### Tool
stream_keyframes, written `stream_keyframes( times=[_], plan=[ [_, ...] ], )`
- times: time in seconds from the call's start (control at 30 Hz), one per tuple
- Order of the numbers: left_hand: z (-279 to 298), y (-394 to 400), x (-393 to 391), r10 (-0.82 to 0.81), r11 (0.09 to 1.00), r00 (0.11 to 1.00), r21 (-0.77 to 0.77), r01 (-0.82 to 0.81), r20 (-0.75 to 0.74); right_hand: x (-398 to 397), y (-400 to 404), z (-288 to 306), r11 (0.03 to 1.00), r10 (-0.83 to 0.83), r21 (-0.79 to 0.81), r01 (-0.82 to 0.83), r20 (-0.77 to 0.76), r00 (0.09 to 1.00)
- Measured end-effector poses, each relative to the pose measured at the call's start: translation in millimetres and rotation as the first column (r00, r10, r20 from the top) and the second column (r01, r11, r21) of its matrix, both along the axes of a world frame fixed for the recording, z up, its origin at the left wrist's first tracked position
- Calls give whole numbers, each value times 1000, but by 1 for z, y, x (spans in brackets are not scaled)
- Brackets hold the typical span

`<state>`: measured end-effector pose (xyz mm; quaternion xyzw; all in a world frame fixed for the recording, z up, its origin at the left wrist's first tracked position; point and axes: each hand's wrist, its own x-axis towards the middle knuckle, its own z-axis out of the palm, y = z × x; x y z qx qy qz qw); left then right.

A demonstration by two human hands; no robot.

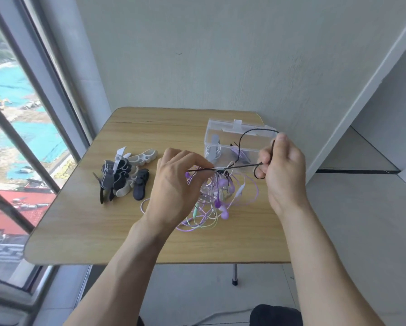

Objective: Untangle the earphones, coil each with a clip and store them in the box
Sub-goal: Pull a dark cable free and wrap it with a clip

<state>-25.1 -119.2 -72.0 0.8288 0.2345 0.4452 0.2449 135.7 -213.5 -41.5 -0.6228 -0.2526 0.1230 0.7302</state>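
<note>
Both hands work a thin black earphone cable (pixel 234 167) above the small wooden table (pixel 84 222). The left hand (pixel 176 184) pinches one end of its taut run between thumb and fingertips; the right hand (pixel 282 165) has its fingers curled round the cable, with loops above and below. Underneath lies the tangled heap of purple, white and mint earphones (pixel 218 203), beside the clear plastic box (pixel 223 142) and a pile of black, grey and white clips (pixel 124 175). The black cable seems still threaded through the heap, so a hard pull could tighten knots or drag the heap off the table.
</note>
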Motion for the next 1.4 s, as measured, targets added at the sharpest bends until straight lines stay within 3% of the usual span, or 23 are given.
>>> stream_keyframes(
  times=[0.1, 0.17, 0.27, 0.37, 0.5, 0.63, 0.8, 0.87, 0.93, 1.0, 1.03, 1.1, 1.23, 1.3, 1.4],
  plan=[
    [2, 2, -1, 27, 988, 1000, -154, -26, 6, 6, 0, -7, 984, 53, -178, -31, 123, 991],
    [2, 8, -4, 67, 969, 998, -239, -66, -4, 6, 0, -10, 959, 141, -265, -104, 125, 982],
    [-1, 15, -7, 161, 927, 983, -328, -180, -83, 0, -2, -7, 950, 210, -251, -185, 76, 975],
    [-1, 5, -7, 311, 920, 938, -200, -338, -155, -5, -1, -4, 943, 287, -195, -270, 61, 956],
    [4, -29, 1, 54, 994, 998, 94, -51, -28, -12, -1, 3, 929, 362, -86, -359, 17, 932],
    [-8, -38, 10, -35, 999, 983, -3, 35, -178, -13, -3, 8, 928, 372, -19, -371, 39, 927],
    [-20, -24, 12, 19, 999, 972, 42, -10, -233, -10, -3, 11, 924, 380, 14, -382, 71, 922],
    [-23, -18, 11, 55, 998, 970, 38, -47, -237, -7, -4, 12, 928, 369, -3, -373, 153, 917],
    [-23, -11, 7, 85, 996, 966, 11, -85, -245, 0, -5, 8, 930, 358, -199, -309, 299, 884],
    [-20, -7, 4, 98, 993, 969, -43, -111, -226, 9, -6, -1, 850, 369, -510, -129, 403, 838],
    [-17, -6, 2, 102, 989, 972, -89, -123, -210, 13, -7, -6, 806, 347, -591, -31, 430, 833],
    [-14, -3, 0, 106, 968, 975, -203, -146, -197, 15, -9, -11, 839, 248, -540, 60, 478, 843],
    [-13, 2, -2, 100, 903, 982, -400, -158, -163, 11, -10, -7, 963, -5, -199, 182, 661, 750],
    [-12, 3, -1, 96, 874, 985, -462, -153, -145, 5, -11, -4, 968, 144, -249, 23, 630, 763],
    [-10, 3, -1, 57, 851, 994, -516, -95, -89, -6, -7, -13, 883, 412, -443, -154, 577, 705]
  ],
)
